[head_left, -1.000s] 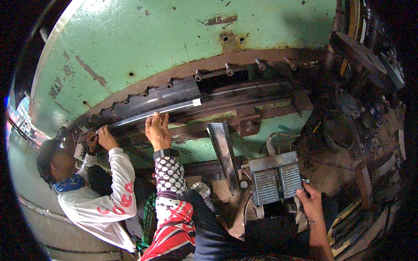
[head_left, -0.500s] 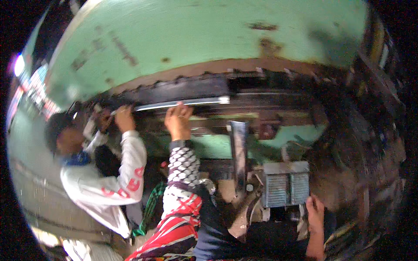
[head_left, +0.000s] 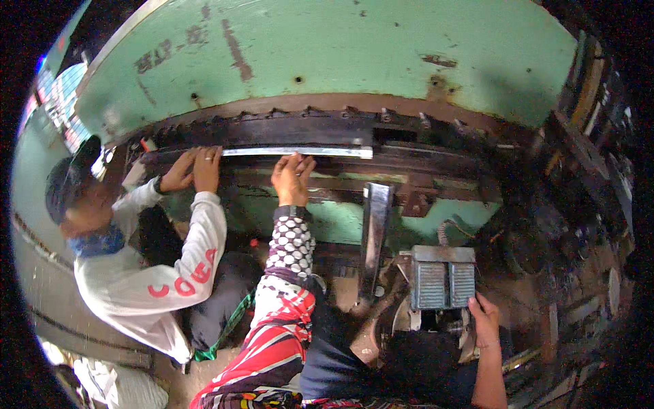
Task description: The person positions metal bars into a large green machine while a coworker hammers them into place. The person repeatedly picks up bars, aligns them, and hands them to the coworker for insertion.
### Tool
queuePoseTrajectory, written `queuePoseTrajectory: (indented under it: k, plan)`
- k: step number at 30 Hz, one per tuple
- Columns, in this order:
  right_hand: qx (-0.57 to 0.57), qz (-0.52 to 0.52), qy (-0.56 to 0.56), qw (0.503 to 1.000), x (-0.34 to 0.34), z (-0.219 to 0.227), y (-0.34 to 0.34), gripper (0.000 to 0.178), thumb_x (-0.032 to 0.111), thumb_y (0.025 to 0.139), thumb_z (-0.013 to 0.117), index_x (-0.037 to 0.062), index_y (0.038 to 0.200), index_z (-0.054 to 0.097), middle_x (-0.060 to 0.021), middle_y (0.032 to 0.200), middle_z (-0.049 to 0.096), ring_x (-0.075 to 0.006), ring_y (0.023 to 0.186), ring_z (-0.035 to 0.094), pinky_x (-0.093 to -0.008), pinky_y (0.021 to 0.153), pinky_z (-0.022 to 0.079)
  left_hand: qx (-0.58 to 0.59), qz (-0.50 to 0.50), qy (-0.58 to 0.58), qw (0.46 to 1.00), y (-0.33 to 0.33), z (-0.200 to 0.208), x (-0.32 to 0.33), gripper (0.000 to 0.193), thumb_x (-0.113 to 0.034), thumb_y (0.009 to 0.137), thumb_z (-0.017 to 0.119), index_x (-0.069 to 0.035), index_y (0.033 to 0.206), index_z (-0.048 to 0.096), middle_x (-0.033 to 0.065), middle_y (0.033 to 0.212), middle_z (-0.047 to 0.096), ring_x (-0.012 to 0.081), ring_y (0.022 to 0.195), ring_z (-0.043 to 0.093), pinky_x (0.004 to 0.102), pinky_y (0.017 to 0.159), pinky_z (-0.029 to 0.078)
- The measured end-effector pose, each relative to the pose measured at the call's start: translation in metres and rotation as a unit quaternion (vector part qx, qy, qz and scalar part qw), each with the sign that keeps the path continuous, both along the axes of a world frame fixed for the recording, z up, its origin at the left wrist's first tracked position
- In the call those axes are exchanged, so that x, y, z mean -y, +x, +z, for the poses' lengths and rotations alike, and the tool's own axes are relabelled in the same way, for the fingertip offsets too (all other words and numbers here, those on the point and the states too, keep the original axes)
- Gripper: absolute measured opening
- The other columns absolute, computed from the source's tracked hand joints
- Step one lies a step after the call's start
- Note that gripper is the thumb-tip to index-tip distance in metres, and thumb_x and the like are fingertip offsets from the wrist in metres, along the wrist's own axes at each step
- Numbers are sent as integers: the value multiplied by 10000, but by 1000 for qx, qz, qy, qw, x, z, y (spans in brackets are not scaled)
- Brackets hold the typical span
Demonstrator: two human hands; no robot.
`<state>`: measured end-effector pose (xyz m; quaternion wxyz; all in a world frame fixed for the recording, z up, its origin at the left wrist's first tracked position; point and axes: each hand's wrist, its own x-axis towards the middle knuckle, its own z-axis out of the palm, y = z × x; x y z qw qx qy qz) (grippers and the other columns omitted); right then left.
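A long, narrow, shiny metal strip lies across the dark tooling of a large green press machine. My left hand reaches up to the strip's near edge, its fingers bent and closed at the metal. Farther left, a co-worker's two hands are at the strip's other end. Low on the right, my right hand is beside the right edge of a grey double foot pedal, thumb and fingers apart, holding nothing I can see. Whether it touches the pedal cannot be made out.
The co-worker, in a white long-sleeved top, crouches close at my left. A slanted metal bar stands between my left arm and the pedal. Dark metal clutter fills the right side. A white sack lies at the lower left.
The view has shifted slightly and is sharper. The co-worker's hands are now closer together at the strip's left end. My left hand stays at the strip, my right beside the pedal.
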<state>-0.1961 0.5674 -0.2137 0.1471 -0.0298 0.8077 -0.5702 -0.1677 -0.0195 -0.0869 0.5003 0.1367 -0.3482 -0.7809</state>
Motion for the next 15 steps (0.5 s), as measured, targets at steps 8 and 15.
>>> queuePoseTrajectory:
  k: [8, 15]
  plan:
    - [-10, -22, -39, 999, 4, -18, 7, 462, 265, 1008, 727, -54, 1337, 666, -58, 1213, 712, -138, 1084, 624, -306, 995, 485, 26, -1, 21, 999, 6, -6, 14, 128, -49, 1026, 642, 11, 1075, 540, 160, 1011, 655, 334, 937, 732, 521, 921, 648]
    - [31, 18, 2, 999, -2, -20, 8, 735, 504, 961, 721, -4, 1472, 571, -230, 1531, 540, -377, 1416, 504, -484, 1181, 399, 38, 33, 34, 998, 8, 0, 10, 118, -43, 1030, 633, 5, 1061, 529, 160, 1002, 638, 346, 936, 721, 547, 962, 632]
